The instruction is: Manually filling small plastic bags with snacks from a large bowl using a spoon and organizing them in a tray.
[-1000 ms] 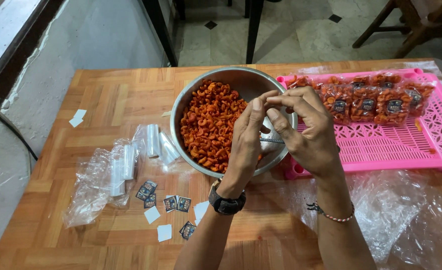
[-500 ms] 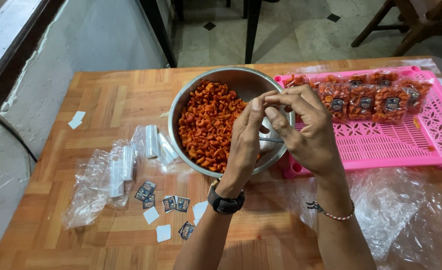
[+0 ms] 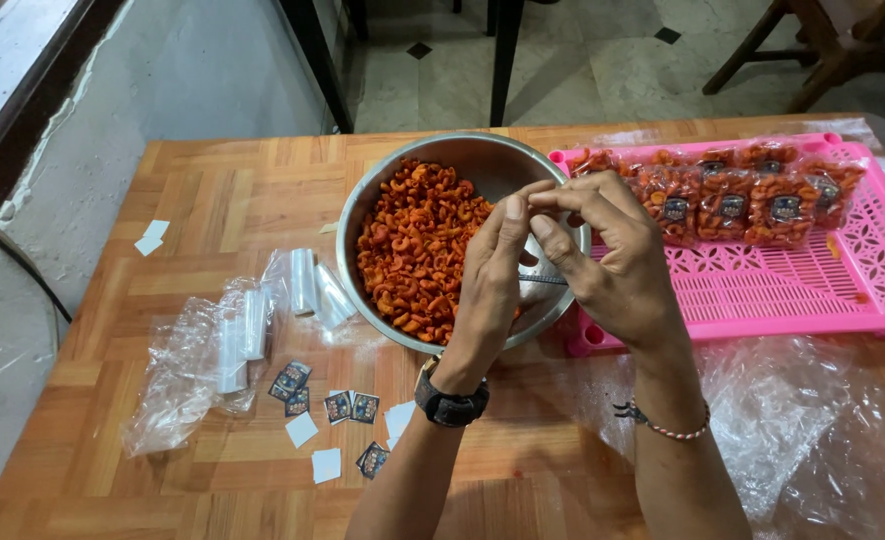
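My left hand [image 3: 490, 285] and my right hand [image 3: 612, 265] are raised over the right side of a steel bowl [image 3: 372, 195]. Their fingertips meet in a pinch on what looks like a small clear plastic bag, which is hard to make out. The bowl holds a heap of orange-red curled snacks [image 3: 417, 250]. A spoon handle [image 3: 545, 281] shows in the bowl between my hands. A black watch is on my left wrist and a thin beaded band on my right.
A pink slotted tray [image 3: 792, 290] on the right holds several filled snack bags [image 3: 732, 200] along its far side. Rolls of clear bags [image 3: 307, 285], loose plastic film [image 3: 177, 380] and small printed labels [image 3: 352, 407] lie left of my arms. Crumpled clear plastic [image 3: 792, 420] is at the right front.
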